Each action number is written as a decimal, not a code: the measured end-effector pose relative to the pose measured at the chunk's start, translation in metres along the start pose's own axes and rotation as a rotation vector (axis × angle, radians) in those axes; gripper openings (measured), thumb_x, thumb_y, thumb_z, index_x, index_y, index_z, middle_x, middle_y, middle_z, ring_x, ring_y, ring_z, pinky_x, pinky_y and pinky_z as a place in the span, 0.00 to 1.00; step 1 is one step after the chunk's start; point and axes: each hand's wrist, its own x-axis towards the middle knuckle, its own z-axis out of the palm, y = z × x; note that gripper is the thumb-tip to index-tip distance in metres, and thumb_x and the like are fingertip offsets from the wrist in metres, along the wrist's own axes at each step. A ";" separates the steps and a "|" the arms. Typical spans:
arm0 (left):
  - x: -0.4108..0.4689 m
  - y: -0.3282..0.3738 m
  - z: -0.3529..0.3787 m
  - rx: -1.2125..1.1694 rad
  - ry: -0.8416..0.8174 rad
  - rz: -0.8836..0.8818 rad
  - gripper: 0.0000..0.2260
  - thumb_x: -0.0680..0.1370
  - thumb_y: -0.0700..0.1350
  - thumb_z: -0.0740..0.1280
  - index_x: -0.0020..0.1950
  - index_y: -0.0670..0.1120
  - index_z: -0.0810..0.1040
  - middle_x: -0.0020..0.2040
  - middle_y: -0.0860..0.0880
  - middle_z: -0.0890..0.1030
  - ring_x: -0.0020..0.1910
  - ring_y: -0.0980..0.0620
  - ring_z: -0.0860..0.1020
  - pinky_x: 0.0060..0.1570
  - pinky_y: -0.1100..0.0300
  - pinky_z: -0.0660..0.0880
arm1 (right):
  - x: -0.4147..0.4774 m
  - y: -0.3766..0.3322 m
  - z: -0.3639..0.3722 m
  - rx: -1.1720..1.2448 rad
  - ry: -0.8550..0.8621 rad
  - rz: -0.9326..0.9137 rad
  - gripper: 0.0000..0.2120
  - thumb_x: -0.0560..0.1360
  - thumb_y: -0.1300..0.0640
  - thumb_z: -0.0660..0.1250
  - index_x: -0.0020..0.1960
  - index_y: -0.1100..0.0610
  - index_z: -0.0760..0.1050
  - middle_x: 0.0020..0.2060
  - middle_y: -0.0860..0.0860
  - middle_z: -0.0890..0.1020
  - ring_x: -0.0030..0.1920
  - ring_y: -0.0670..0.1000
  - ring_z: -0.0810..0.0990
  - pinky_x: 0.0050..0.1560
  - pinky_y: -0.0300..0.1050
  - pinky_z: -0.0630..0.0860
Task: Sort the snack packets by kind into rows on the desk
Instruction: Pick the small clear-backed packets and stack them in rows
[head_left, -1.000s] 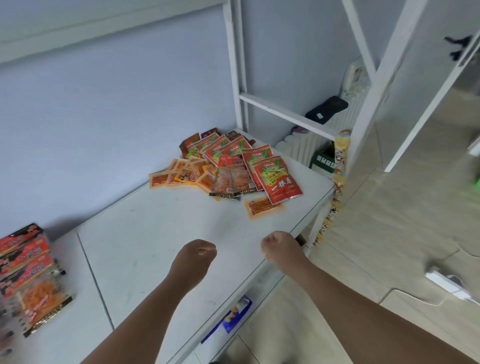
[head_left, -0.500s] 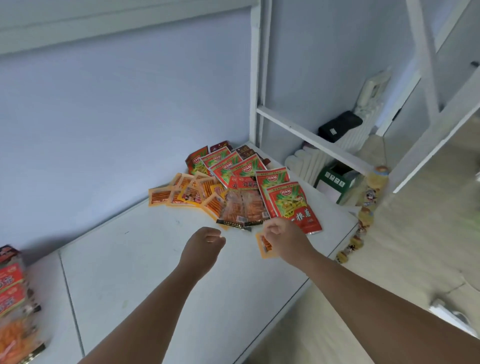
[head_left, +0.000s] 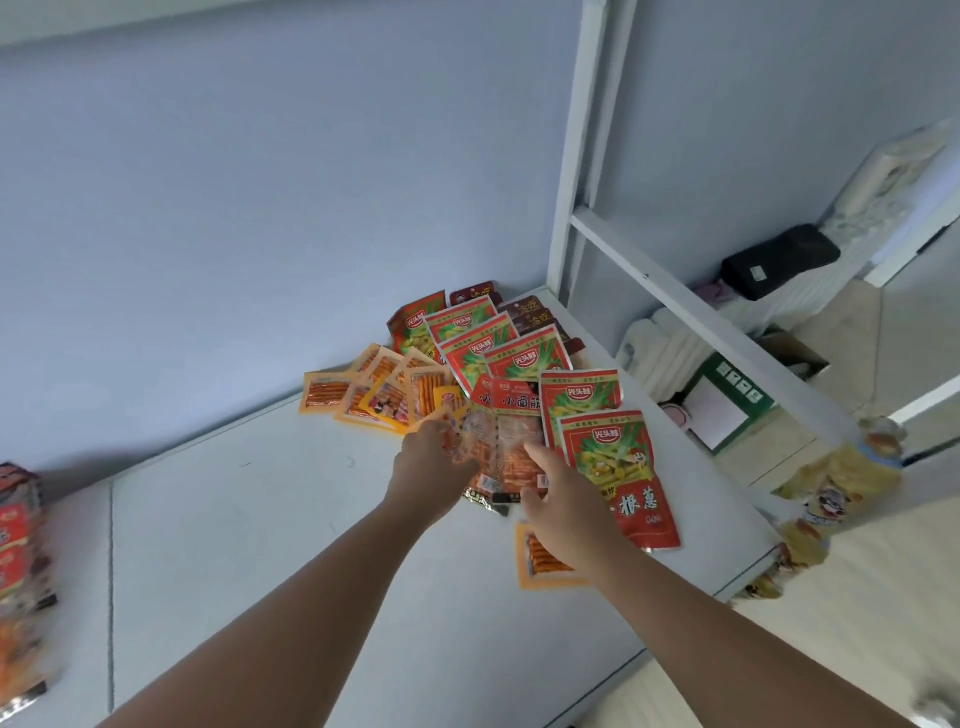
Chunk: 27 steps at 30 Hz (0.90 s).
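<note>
On the white tabletop (head_left: 311, 545), a heap of snack packets fills the far right corner. The glossy red-and-green foil packets (head_left: 618, 467) carry a white-on-red oval logo beginning 光头. The nearest one shows the large characters 根葱 low on its face, and it lies close to the right edge. Overlapped beside them are 2 clear-fronted packets with red headers (head_left: 511, 415) reading 小面筋, with reddish strips showing through the film. Left of these, small orange sachets (head_left: 363, 400) fan out toward the back edge, their print too small to read. Dark brown packets (head_left: 530, 312) sit deepest in the corner. 1 loose orange sachet (head_left: 537, 561) lies near the front edge, partly under the right wrist. The left hand (head_left: 434, 462) is at the clear-fronted packets' left edge, fingers bent; whether it pinches the film I cannot tell. The right hand (head_left: 563, 493) is spread loose over their lower right corner, holding nothing. A blurred stack of red packets (head_left: 18, 545) sits at the left edge. Beyond the right edge stands a green-and-white cardboard box (head_left: 727, 410), contents unclear, and a strip of yellow packets (head_left: 831, 493) hangs there.
</note>
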 end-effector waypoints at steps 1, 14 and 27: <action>0.002 0.002 0.002 0.004 0.010 -0.029 0.29 0.72 0.52 0.76 0.69 0.47 0.72 0.60 0.49 0.79 0.55 0.49 0.79 0.49 0.51 0.80 | 0.002 0.001 0.000 0.003 -0.009 -0.009 0.27 0.82 0.55 0.63 0.78 0.47 0.62 0.72 0.46 0.74 0.66 0.47 0.77 0.54 0.33 0.73; 0.005 0.020 0.009 -0.213 -0.070 -0.140 0.03 0.75 0.51 0.76 0.43 0.56 0.83 0.39 0.55 0.87 0.38 0.56 0.85 0.40 0.57 0.80 | 0.028 0.011 -0.013 0.170 -0.105 -0.070 0.21 0.82 0.55 0.64 0.74 0.46 0.70 0.69 0.46 0.75 0.65 0.45 0.76 0.47 0.22 0.70; -0.029 -0.003 -0.025 -0.576 -0.061 -0.097 0.05 0.75 0.51 0.78 0.45 0.50 0.87 0.46 0.47 0.88 0.47 0.49 0.87 0.51 0.51 0.80 | 0.049 -0.008 -0.018 0.332 -0.158 0.122 0.28 0.74 0.38 0.69 0.67 0.53 0.71 0.57 0.44 0.78 0.56 0.46 0.77 0.44 0.40 0.71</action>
